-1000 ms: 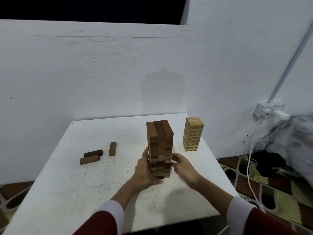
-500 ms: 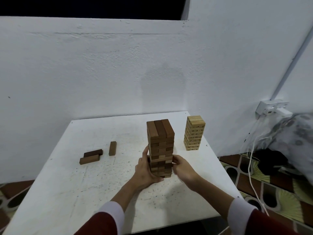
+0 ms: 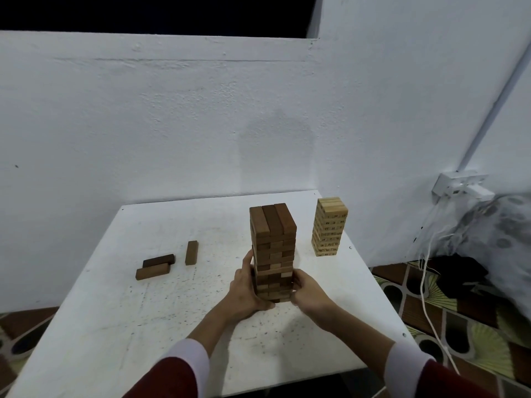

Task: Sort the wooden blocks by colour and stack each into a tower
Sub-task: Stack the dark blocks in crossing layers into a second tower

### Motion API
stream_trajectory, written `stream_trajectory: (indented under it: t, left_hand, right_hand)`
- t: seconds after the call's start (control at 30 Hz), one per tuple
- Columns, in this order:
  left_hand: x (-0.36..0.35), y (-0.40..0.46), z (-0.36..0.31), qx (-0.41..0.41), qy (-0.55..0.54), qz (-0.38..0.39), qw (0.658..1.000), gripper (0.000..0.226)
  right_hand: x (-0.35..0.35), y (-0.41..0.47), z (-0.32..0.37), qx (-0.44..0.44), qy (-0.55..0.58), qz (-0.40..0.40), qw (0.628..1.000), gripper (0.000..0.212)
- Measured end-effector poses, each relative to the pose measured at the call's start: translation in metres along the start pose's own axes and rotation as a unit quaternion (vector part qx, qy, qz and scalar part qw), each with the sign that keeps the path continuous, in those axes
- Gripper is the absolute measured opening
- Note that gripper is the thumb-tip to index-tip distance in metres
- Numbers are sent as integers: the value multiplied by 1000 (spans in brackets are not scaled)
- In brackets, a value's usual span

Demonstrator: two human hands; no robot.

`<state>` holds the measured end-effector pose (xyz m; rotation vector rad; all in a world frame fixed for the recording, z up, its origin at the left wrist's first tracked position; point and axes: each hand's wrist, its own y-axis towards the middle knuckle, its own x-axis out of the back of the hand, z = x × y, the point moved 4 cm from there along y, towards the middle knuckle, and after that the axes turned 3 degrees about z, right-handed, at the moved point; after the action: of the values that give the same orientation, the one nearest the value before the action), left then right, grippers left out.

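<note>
Hands [image 3: 275, 291] flanking brown tower [image 3: 273, 248]

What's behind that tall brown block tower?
Behind the brown tower, bare white table runs back to the white wall. The tower itself covers a strip of tabletop directly behind it, so nothing can be told about that strip.
</note>
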<state>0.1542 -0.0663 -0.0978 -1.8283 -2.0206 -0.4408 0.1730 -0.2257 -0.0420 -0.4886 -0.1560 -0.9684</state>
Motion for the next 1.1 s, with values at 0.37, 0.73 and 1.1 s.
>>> stream_trajectory:
  t: [0.37,0.73,1.1]
  left_hand:
    - [1,-1,-1,3,3,-4,1000,124]
    - [9,-16,-37,-46,-111,36,992,119]
    - [11,-16,-44,-36,-101,37,994,111]
  right_hand:
    - [-2,0,-1,8,-14,6,1000,50]
    - [12,13,1,87,-43,59,994,82]
    - [18,24,3,122,-73,102,985,87]
